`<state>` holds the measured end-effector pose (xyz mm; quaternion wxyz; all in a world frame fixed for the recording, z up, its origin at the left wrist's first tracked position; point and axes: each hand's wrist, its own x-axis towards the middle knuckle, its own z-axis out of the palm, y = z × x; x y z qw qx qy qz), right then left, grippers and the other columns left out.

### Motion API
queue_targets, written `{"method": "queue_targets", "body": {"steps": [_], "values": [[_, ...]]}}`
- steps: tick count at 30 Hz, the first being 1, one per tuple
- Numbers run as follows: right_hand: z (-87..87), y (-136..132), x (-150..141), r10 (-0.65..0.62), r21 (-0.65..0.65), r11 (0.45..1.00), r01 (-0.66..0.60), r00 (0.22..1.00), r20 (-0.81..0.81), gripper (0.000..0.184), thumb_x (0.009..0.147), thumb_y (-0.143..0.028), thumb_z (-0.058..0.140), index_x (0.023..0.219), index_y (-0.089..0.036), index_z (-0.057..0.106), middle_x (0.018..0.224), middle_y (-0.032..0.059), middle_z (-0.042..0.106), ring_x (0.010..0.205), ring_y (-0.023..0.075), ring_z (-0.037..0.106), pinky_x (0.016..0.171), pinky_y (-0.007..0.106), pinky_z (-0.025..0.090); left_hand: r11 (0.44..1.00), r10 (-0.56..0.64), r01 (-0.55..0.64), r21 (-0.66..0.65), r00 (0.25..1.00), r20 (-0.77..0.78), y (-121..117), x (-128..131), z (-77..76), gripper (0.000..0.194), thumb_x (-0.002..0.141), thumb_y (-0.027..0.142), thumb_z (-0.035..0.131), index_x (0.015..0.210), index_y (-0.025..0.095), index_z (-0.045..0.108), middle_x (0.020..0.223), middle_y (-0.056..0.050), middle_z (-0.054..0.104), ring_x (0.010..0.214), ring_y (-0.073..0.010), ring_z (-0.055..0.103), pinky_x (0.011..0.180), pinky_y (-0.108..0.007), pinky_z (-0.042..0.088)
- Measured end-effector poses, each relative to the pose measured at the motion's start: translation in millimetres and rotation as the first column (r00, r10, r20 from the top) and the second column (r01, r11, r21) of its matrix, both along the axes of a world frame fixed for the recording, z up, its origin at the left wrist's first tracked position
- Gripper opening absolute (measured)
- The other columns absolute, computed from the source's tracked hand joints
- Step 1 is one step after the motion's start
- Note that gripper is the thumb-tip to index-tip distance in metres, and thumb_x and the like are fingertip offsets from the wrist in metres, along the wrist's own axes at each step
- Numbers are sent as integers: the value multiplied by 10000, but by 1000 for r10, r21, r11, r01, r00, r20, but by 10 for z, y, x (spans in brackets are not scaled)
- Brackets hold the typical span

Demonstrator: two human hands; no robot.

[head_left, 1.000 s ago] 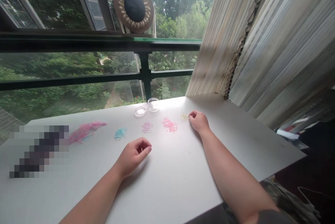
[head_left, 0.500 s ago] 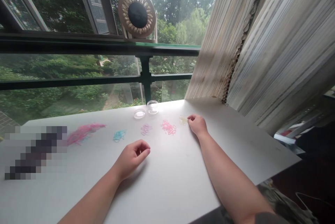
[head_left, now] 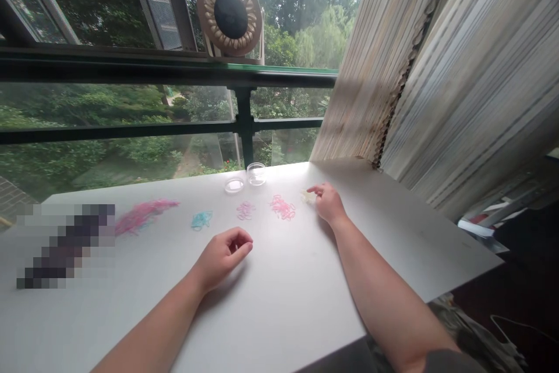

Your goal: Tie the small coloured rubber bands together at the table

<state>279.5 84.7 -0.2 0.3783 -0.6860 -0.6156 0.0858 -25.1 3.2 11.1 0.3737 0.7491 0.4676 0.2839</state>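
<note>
"Looking at the right hand (head_left: 328, 199), what step would you say is in hand?"

"Attending to the pale yellow bands (head_left: 306, 196), I'd judge. They lie in a little cluster toward the right of the table (head_left: 279, 309), and the forefinger is stretched out over their edge."

"Is it gripping any?"

"I can't tell. The other fingers are tucked in and the thumb is hidden behind them, so a thin band could be lost from sight."

"And the left hand (head_left: 226, 256)?"

"Loosely curled, with the thumb and forefinger tips close together. Whether they meet isn't clear, but I see nothing in it. It is nearest the turquoise bands (head_left: 201, 220) and the lilac bands (head_left: 245, 210), touching neither."

"What else is set out?"

"Pink bands (head_left: 283, 208) just beside the yellow ones, and a bigger magenta heap (head_left: 146, 216) on the far left. Behind the row stand two clear, round pieces: a low dish (head_left: 234, 185) and a taller container (head_left: 256, 174)."

"So what would the next move call for?"

"A light fingertip touch, I'd think. Such fine strands look easily tangled or scattered, and the pink cluster sits near enough to be brushed by accident."
</note>
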Motion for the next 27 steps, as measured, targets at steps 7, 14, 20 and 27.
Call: {"method": "queue_targets", "body": {"steps": [7, 14, 20, 27], "values": [[26, -61, -182, 145, -148, 983, -110, 957, 251, 401, 720, -15, 444, 860, -248, 738, 882, 74, 559, 886, 194, 501, 806, 278, 374, 1000, -1, 1, -3, 1000, -20, -1, 4, 20, 200, 821, 376, 502, 815, 190, 576, 702, 6, 531, 654, -128, 472, 615, -242, 378], [36, -76, -109, -9, -132, 990, 47, 960, 280, 317, 740, -91, 474, 815, -239, 744, 862, 87, 571, 885, 223, 500, 781, 308, 366, 1000, -1, 1, 8, 1000, -7, -2, 4, 12, 191, 817, 369, 508, 805, 191, 575, 702, 9, 534, 656, -126, 475, 616, -238, 381], [31, -64, -85, -64, -96, 991, 89, 969, 239, 290, 726, -105, 479, 772, -223, 741, 852, 83, 571, 875, 217, 514, 783, 305, 378, 1000, -1, 2, 9, 1000, -24, -1, 1, 14, 201, 819, 381, 503, 815, 194, 576, 710, 7, 539, 659, -127, 477, 618, -241, 381], [53, -41, -120, -64, 53, 997, 59, 995, 83, 348, 715, -73, 403, 798, -191, 719, 827, 58, 573, 822, 176, 541, 779, 269, 412, 1000, -3, 4, 8, 1000, -26, -15, 15, 43, 220, 813, 391, 495, 795, 185, 572, 691, 2, 530, 646, -132, 480, 608, -244, 388]]}}
